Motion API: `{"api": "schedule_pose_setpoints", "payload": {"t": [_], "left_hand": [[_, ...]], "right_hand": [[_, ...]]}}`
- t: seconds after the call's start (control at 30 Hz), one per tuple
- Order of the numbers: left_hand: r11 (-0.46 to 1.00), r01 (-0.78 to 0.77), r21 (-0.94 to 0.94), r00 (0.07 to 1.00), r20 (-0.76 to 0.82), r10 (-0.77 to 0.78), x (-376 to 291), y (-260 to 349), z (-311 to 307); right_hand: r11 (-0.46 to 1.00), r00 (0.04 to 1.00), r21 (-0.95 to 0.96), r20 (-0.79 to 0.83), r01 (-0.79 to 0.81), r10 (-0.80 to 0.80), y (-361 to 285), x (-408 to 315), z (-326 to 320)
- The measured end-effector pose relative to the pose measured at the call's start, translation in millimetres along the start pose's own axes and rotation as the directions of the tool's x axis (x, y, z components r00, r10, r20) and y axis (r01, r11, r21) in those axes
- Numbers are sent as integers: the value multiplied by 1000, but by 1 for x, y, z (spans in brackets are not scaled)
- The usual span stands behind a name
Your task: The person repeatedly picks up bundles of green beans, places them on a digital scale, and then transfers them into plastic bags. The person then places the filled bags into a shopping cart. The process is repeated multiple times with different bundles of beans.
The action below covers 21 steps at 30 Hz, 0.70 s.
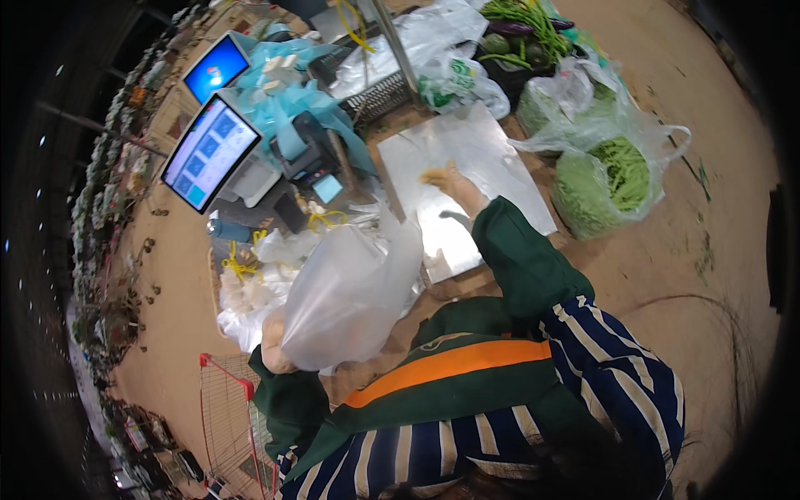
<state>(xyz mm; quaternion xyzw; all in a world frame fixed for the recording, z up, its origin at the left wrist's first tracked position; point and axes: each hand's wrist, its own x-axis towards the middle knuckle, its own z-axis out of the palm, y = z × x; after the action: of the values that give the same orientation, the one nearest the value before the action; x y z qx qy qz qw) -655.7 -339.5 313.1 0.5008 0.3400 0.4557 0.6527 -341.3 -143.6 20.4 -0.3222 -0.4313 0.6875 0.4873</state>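
My left hand (275, 345) grips the edge of a translucent plastic bag (350, 294), which puffs out in front of my body. A faint reddish tint shows through its lower part, too dim to identify. Above a square stainless-steel weighing plate (500, 162) is my right hand (459, 187). Its thumb stands apart from the fingers, and the fingertips look yellowish-brown and blurred. The hand's shadow falls on the shiny plate. Left of the plate sits a black label printer or scale unit (306, 153) with a small lit display (327, 187).
Two monitors (212, 153) stand at the left by blue plastic sheeting (284, 100). Bagged green vegetables (600, 181) lie right of the plate. Behind are a black plastic crate (378, 97) and eggplants with green beans (531, 28). A red-trimmed shopping cart (228, 412) is at lower left.
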Motion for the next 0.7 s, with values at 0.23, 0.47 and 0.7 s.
{"api": "schedule_pose_setpoints", "payload": {"t": [0.23,0.47,0.7], "left_hand": [[997,-71,25,976,-204,75,-73,24,-5],[997,-75,-16,946,-317,66,-120,7,-14],[997,-73,-26,936,-347,59,-138,-4,-28]], "right_hand": [[824,767,31,386,-566,512,26,6,104],[489,703,530,344,-693,623,-68,-76,185],[893,764,-5,515,-450,388,-40,-35,125]]}}
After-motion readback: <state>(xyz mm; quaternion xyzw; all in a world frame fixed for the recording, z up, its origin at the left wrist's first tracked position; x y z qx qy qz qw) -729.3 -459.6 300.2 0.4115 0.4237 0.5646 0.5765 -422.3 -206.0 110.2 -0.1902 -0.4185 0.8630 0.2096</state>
